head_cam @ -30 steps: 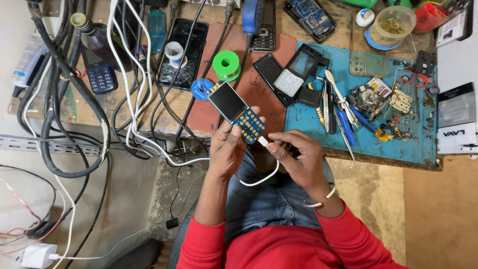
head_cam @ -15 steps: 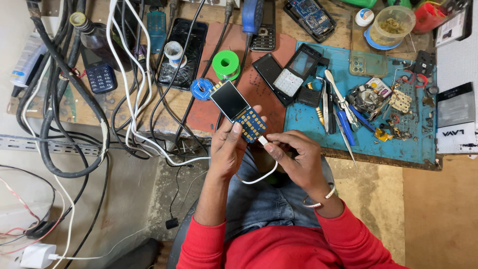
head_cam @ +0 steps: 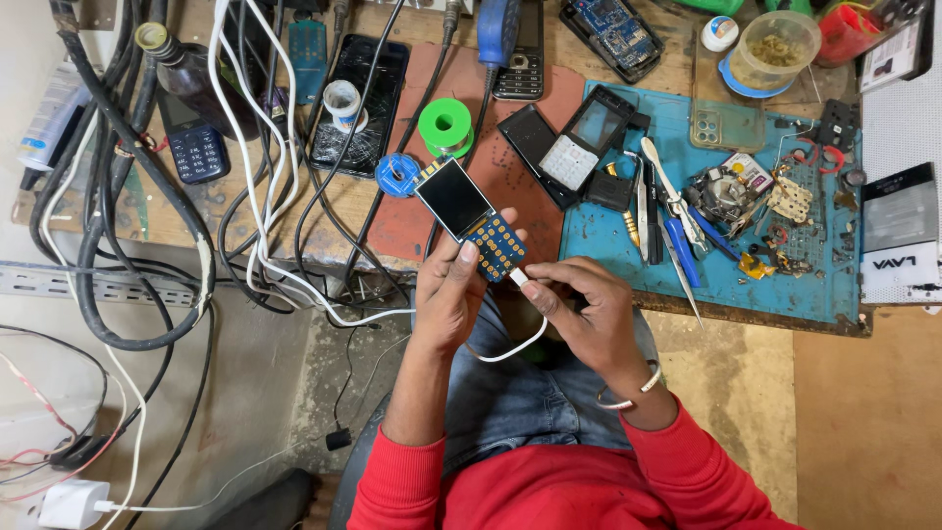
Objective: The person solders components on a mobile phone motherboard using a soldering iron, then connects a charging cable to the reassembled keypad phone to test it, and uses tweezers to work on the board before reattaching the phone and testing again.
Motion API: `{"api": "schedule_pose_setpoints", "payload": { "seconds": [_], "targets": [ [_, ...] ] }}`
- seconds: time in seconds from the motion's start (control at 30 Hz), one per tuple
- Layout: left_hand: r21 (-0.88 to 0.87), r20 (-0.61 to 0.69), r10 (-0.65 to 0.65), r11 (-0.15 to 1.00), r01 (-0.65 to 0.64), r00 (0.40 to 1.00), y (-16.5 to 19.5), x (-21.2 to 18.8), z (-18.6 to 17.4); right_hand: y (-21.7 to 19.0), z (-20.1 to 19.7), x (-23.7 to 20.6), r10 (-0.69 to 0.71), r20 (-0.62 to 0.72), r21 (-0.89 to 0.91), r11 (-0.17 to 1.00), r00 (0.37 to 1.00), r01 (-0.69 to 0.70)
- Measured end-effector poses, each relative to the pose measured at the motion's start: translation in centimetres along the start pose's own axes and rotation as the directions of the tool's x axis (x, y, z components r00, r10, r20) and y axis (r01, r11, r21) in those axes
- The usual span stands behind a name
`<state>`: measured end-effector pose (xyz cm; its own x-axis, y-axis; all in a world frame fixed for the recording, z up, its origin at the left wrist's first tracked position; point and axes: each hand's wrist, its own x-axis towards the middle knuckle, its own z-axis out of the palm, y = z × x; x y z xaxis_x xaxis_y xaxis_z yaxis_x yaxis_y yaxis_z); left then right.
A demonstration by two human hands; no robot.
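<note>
1. The left hand (head_cam: 446, 294) grips a bare phone board (head_cam: 473, 218) with screen and keypad, held above the bench edge.
2. The right hand (head_cam: 589, 319) pinches a white cable (head_cam: 510, 348) plug at the board's lower end.
3. Just beyond sit a blue reel (head_cam: 398, 176) and green spool (head_cam: 445, 127).
4. Tweezers (head_cam: 670, 211) lie on the blue mat (head_cam: 628, 231) to the right.

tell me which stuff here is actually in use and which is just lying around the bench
In use:
- bare phone board with screen and keypad, held in the left hand
- white cable, its plug pinched in the right hand at the board's lower end

Lying about:
- green solder spool
- tweezers
- cracked smartphone
- blue mat
</note>
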<state>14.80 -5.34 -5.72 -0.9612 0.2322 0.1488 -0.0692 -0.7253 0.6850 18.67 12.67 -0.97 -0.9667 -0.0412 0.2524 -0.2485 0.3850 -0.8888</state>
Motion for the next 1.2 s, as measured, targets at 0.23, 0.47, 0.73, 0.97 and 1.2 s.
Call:
{"api": "schedule_pose_setpoints", "payload": {
  "seconds": [0.23,0.47,0.73,0.97,1.2],
  "targets": [
    [-0.004,0.008,0.002,1.0,-0.002,1.0,0.0,0.1,0.0,-0.1,0.0,0.2,-0.031,0.002,-0.022,0.999,1.0,0.031],
    [-0.008,0.013,0.002,1.0,-0.002,1.0,0.0,0.0,-0.1,-0.2,0.1,0.2,-0.019,0.008,-0.019,1.0,1.0,0.019],
    [-0.005,0.009,0.005,1.0,-0.004,1.0,0.0,0.1,-0.2,-0.1,0.2,0.3,-0.053,0.001,-0.022,0.998,0.999,0.053],
    [-0.013,0.01,0.002,1.0,-0.002,1.0,0.0,0.1,-0.2,0.0,0.6,0.3,-0.053,-0.003,-0.013,0.999,0.999,0.053],
    [-0.01,0.018,0.007,1.0,-0.006,1.0,-0.2,0.1,-0.3,0.0,1.5,0.2,-0.075,-0.07,-0.019,0.997,0.995,0.074]
  ]
}}
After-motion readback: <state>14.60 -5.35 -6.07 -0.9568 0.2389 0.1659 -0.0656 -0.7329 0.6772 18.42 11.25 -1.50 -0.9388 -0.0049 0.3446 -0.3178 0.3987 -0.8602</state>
